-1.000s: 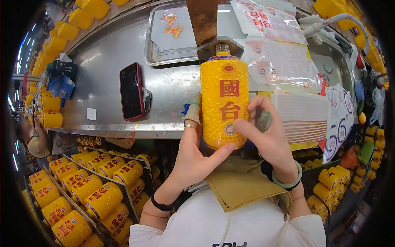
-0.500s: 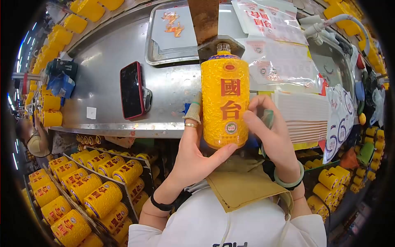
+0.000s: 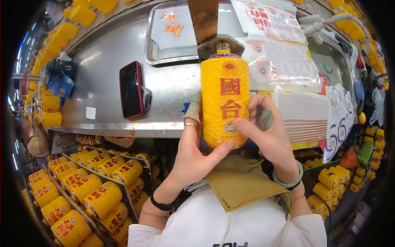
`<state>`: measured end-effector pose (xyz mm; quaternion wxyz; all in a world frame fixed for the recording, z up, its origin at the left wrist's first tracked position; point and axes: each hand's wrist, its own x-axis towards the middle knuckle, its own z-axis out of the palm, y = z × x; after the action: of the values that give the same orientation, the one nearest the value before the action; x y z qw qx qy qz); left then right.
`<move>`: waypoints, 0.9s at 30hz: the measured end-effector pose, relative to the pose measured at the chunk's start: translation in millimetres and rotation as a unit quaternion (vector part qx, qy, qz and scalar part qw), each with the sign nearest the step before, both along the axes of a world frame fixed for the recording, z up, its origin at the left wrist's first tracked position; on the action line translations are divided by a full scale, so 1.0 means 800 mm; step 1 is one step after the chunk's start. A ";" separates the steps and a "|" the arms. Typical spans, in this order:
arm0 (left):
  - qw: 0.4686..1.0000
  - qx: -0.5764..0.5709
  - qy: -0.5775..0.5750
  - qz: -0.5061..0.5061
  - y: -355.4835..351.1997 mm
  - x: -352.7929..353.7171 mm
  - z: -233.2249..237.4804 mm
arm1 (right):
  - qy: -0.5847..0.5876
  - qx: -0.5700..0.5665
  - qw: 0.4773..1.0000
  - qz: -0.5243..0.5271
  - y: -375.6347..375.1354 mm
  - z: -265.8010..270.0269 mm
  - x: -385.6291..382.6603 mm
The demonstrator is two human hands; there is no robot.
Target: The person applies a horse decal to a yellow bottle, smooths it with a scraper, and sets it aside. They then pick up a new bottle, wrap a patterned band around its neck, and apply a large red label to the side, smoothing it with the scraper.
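Observation:
A yellow bottle [image 3: 214,90] with raised patterning, red characters and a clear neck stands in front of a metal bracket [image 3: 220,45]. My left hand [image 3: 195,152] is closed around its lower left side, thumb across the base and a cloth finger cover [image 3: 192,111] on one finger. With its thumb on the round emblem [image 3: 230,126] low on the bottle's front, my right hand [image 3: 267,133] bends its fingers along the right side. A green finger cover [image 3: 265,119] shows on one of those fingers.
Left of the bottle a phone [image 3: 131,90] leans on a stand on the metal table [image 3: 103,53]. A tray [image 3: 152,55] holds orange figure-shaped pieces. Printed sticker sheets [image 3: 284,68] and striped sheets [image 3: 304,111] lie right. Racks of yellow bottles [image 3: 103,197] stand below left; another person [image 3: 37,142] is far left.
My right thumb has moved left from the bottle's right edge onto the round emblem. My left hand keeps its hold, and the bottle has barely shifted.

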<state>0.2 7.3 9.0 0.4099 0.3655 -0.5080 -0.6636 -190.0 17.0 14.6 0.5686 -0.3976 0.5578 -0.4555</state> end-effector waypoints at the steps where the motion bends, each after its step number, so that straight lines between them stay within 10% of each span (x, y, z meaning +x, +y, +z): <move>1: 1.000 0.000 0.000 0.000 0.000 0.000 -0.001 | 0.005 0.000 1.000 0.001 0.000 0.001 0.000; 27: 1.000 0.006 -0.016 0.004 0.002 0.001 -0.001 | -0.004 -0.002 1.000 0.001 0.000 -0.001 0.000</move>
<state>1.1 8.7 7.9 0.4027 0.3804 -0.5091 -0.6588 -190.0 16.8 13.9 0.5705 -0.3974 0.5545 -0.4572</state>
